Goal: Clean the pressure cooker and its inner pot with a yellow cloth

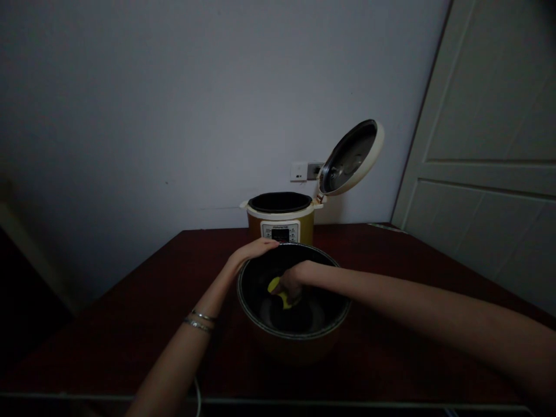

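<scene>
A dark rice cooker inner pot [295, 335] sits tilted toward me on the table, its wide mouth facing me. My left hand [256, 248] grips its far left rim, with the fingertips partly out of sight. Inside the pot, my right hand [293, 281] is closed on a yellow sponge [274, 285] near the inner wall. Shadow hides some of the right fingers. Behind the pot stands the rice cooker [306, 229], its lid [354, 156] raised to the right.
The dark red table [174, 324] reaches back to a pale wall [174, 116]. A wall socket [299, 171] is behind the cooker. A white panelled door [486, 174] stands at the right. Near the front edge hangs a white cord [198, 397].
</scene>
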Demonstrator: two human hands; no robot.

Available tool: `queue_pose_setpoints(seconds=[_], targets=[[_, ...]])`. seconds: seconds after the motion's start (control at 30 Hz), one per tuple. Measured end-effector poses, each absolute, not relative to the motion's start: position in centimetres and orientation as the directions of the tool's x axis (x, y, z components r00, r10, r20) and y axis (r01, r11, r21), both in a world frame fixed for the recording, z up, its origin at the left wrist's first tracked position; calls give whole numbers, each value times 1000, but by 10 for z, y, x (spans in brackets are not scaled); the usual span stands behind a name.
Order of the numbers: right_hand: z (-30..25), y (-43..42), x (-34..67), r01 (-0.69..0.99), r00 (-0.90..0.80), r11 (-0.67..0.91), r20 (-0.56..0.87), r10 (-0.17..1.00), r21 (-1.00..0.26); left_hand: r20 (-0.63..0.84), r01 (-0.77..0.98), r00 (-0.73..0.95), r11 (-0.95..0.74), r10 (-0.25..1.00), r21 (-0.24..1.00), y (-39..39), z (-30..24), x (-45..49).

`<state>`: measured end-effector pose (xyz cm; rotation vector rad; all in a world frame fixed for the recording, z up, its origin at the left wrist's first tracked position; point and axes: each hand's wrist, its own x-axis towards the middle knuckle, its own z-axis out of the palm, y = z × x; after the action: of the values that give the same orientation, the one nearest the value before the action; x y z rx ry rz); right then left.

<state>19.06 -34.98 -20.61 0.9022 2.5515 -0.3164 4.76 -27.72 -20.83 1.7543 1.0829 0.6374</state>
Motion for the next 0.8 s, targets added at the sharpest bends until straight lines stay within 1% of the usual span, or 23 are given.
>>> queue_pose_setpoints(seconds=[0.1, 0.17, 0.23, 0.3, 0.37, 0.43, 0.5, 0.57, 0.67, 0.7, 0.73, 0.8], targets=[[-206, -346, 202, 683, -595, 730, -572, 565, 10, -43, 376, 483, -163, 875, 912, -278, -208, 48], [-203, -350, 210, 689, -556, 724, -614, 561, 38, -43, 378, 480, -163, 876, 911, -278, -207, 49], [-200, -356, 218, 693, -535, 720, -647, 543, 32, -44, 380, 468, -156, 882, 912, -278, -207, 49], [-198, -362, 226, 719, -517, 694, -695, 500, -35, -42, 385, 458, -156, 888, 910, -278, -206, 49], [-199, -367, 232, 741, -510, 658, -751, 420, -136, -38, 386, 457, -159, 888, 909, -279, -206, 48], [-203, -372, 235, 719, -544, 658, -771, 331, -225, -37, 381, 458, -159, 888, 911, -279, -206, 48], [-206, -377, 232, 660, -615, 691, -742, 269, -297, -42, 375, 455, -148, 890, 915, -279, -206, 48], [-206, -383, 226, 604, -687, 707, -689, 230, -367, -50, 371, 451, -137, 891, 918, -279, -206, 48], [-205, -391, 209, 528, -809, 678, -546, 218, -512, -43, 361, 445, -136, 894, 923, -281, -205, 48], [-205, -394, 203, 516, -837, 643, -493, 238, -566, -40, 358, 442, -135, 896, 924, -282, -205, 49], [-205, -396, 195, 527, -845, 584, -452, 285, -617, -41, 356, 439, -132, 897, 925, -283, -204, 49], [-206, -400, 181, 591, -794, 397, -418, 442, -702, -47, 356, 430, -121, 902, 927, -285, -203, 49]])
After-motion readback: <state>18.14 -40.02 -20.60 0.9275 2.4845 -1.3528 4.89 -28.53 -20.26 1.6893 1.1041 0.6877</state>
